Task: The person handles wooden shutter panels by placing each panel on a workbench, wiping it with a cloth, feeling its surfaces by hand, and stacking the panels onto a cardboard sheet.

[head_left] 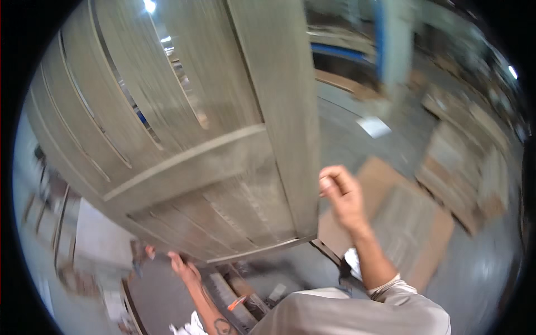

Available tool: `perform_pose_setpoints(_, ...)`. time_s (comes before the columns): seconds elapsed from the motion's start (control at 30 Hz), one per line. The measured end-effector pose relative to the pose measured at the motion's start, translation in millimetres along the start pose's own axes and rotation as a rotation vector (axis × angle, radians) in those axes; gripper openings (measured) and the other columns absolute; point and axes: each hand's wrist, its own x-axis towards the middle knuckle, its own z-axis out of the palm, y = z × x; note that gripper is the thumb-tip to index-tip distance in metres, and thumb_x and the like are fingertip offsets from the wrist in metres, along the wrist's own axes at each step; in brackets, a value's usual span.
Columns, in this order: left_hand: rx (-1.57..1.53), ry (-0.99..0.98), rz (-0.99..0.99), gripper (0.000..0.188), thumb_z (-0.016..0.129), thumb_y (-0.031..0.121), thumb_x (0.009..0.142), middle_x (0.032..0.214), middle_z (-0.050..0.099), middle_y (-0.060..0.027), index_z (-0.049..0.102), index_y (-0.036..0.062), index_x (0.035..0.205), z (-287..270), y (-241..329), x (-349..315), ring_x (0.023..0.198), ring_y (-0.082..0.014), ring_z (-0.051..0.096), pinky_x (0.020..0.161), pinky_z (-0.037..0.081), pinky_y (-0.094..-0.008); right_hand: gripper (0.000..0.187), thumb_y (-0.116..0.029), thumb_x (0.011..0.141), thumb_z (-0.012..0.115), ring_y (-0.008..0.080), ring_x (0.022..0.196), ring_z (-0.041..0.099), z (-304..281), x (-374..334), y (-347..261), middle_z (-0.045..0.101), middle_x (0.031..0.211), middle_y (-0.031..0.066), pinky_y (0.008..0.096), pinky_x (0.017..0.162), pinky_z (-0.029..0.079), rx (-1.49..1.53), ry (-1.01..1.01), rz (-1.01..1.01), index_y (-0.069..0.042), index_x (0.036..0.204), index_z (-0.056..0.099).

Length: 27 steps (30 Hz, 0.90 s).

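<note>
A large brown-grey wooden door [192, 153], with narrow gaps between its upper boards and a grooved lower panel, stands tilted in front of me and fills the left and middle. My left hand [185, 269] grips its lower edge, the fingers partly hidden by the wood. Beside the right edge is my right hand [341, 195], its fingers curled in and the thumb bent against them. Whether it touches the door, or has anything small in it, I cannot make out. Motion smears the view a little.
Flat brown cardboard and boards [402, 218] lie on the floor at right, with stacked wooden panels [460, 162] beyond. A white sheet [374, 127] is on the floor. A blue-edged post [393, 50] rises behind. An orange item [237, 302] lies below the door.
</note>
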Motion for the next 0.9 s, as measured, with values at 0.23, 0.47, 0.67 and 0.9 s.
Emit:
perform_pose_setpoints(0.23,0.567,-0.244,-0.157,0.047,0.052,0.036,0.097,0.1,0.064,-0.0108,0.063,-0.0086,0.101,152,-183,-143,0.092,-0.0184,0.057,0.087,0.046,-0.0328,0.034,-0.031,0.101,0.045,0.0059,0.071,0.041,-224,-170,149,0.051,0.078,-0.0051,0.0236,0.066,0.037,-0.028,1.095,0.389,-0.003,0.092,0.061)
perform_pose_setpoints(0.47,1.397,-0.508,-0.525,0.078,0.051,0.069,0.083,0.095,0.067,-0.0253,0.067,-0.0066,0.09,317,-301,-303,0.096,-0.037,0.062,0.092,0.045,-0.0425,0.047,-0.033,0.093,0.056,0.0149,0.063,0.044,-417,-342,236,0.052,0.06,0.0056,0.0341,0.061,0.039,-0.528,1.499,0.845,0.007,0.069,0.057)
perform_pose_setpoints(0.67,1.413,-0.867,-0.574,0.086,0.036,0.069,0.088,0.093,0.062,-0.0353,0.066,-0.0109,0.09,333,-355,-403,0.098,-0.0485,0.059,0.089,0.043,-0.0508,0.046,-0.034,0.093,0.055,0.0154,0.059,0.042,-511,-473,262,0.048,0.06,0.0,0.0373,0.056,0.035,-0.603,1.57,0.896,0.003,0.065,0.053)
perform_pose_setpoints(0.9,1.305,-0.871,-0.675,0.074,0.036,0.062,0.092,0.089,0.062,-0.0317,0.066,-0.0054,0.088,347,-412,-472,0.091,-0.0459,0.06,0.084,0.044,-0.049,0.051,-0.039,0.094,0.054,0.0192,0.081,0.055,-574,-471,240,0.064,0.086,0.0107,0.032,0.078,0.043,-0.662,1.571,1.002,0.011,0.094,0.065)
